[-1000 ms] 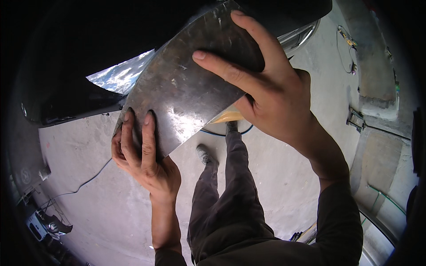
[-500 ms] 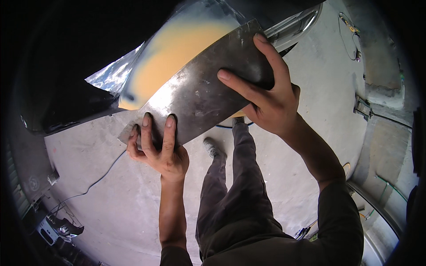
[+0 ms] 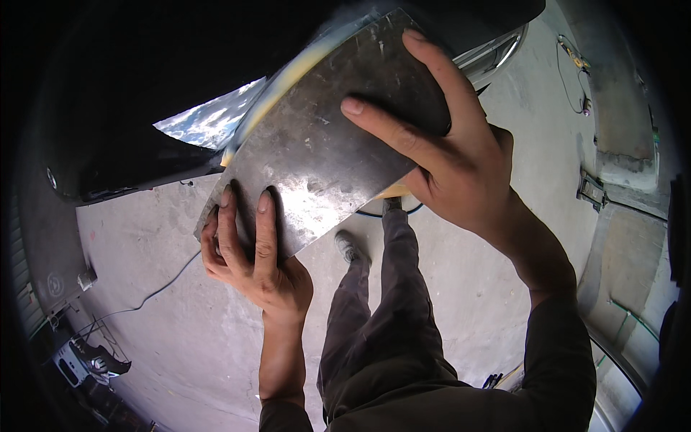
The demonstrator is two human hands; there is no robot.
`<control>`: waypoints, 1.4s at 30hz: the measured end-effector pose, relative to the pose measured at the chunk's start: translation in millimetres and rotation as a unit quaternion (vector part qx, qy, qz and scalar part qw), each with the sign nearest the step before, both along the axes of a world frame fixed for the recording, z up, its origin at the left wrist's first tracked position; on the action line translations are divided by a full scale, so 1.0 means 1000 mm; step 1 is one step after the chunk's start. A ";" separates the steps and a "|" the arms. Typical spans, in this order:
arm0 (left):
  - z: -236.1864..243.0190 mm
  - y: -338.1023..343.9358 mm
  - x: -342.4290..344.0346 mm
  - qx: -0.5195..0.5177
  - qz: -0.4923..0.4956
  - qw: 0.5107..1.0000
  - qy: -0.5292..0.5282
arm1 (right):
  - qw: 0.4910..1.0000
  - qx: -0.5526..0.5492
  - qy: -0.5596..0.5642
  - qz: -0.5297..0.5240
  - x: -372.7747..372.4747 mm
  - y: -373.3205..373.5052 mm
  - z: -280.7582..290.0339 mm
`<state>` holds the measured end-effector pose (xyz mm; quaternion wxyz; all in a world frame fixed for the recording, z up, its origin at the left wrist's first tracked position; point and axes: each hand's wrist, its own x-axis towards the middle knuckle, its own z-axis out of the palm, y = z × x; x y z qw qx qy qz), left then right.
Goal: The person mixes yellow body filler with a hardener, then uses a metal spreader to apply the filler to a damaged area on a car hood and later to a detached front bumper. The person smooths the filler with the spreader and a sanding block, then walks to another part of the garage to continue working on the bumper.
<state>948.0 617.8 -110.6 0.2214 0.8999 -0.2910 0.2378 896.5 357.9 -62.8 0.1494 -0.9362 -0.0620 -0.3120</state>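
Observation:
My hands hold a wide, thin grey metal sheet [image 3: 331, 137] against a black vehicle panel [image 3: 122, 72]. A curved band of yellow patch with a grey-blue edge [image 3: 284, 79] shows along the sheet's upper left edge. My left hand [image 3: 255, 263] grips the lower left end, fingertips on its face, thumb out of sight. My right hand [image 3: 457, 155] is closed on the right side, with two fingers spread across the face. A crinkled reflective triangle [image 3: 209, 115] lies just left of the patch; more yellow [image 3: 392, 190] peeks out below the sheet.
Chrome trim [image 3: 493, 56] runs at the upper right. My legs and shoes are below on the concrete floor [image 3: 180, 324]. A cord [image 3: 155, 294] crosses the floor at left toward equipment [image 3: 83, 360]. A yellow tool with a cable [image 3: 572, 54] and a metal fitting [image 3: 592, 189] are at right.
The sheet first moved down, uncovering much of the yellow patch half a second ago; both hands have since pushed it up again, covering all but a narrow band.

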 end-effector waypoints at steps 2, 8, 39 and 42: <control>0.006 -0.002 0.005 0.003 -0.004 1.000 0.002 | 1.000 0.000 0.012 0.013 0.010 -0.002 0.006; 0.009 -0.007 0.007 0.000 -0.001 1.000 0.018 | 0.996 -0.073 -0.051 0.011 0.026 -0.005 0.012; -0.007 0.002 -0.010 -0.008 -0.020 1.000 0.011 | 1.000 0.000 0.014 -0.009 -0.009 0.001 -0.005; 0.010 0.001 0.000 -0.002 0.001 1.000 0.026 | 1.000 0.001 0.023 0.003 0.010 0.004 0.012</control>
